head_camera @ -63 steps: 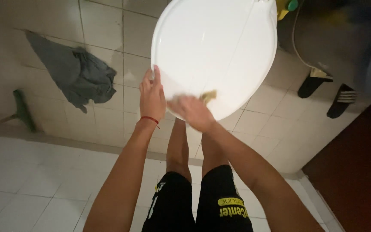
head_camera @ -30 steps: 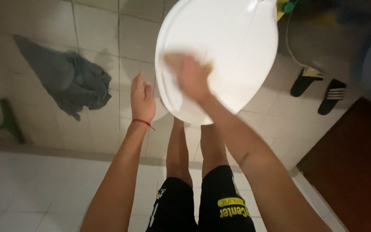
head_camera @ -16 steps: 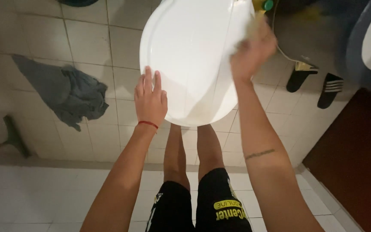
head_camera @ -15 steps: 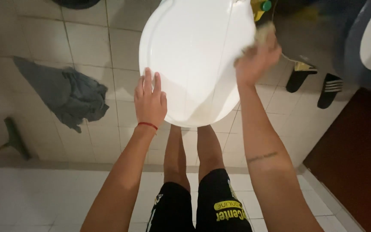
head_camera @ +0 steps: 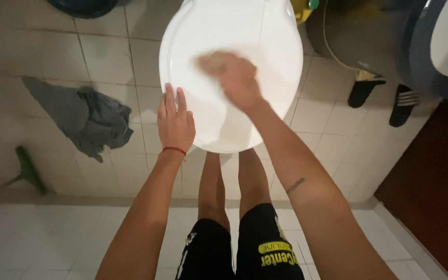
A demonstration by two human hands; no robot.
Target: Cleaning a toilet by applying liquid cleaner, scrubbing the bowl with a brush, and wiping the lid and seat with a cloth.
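The white oval lid [head_camera: 232, 62] runs long from six to twelve o'clock, the left hand [head_camera: 175, 122] flat, fingers together, steadying its eight o'clock rim while the right hand [head_camera: 234, 78], blurred, its grip unclear, presses near centre.

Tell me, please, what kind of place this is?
Most likely a bathroom or washroom: a white toilet lid under the left hand and right hand, a pale tiled floor, and dark slippers beside it.

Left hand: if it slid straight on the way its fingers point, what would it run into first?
The left hand points up the white toilet lid, whose edge it already touches. It would likely just keep meeting lid; the right hand sits off to the side.
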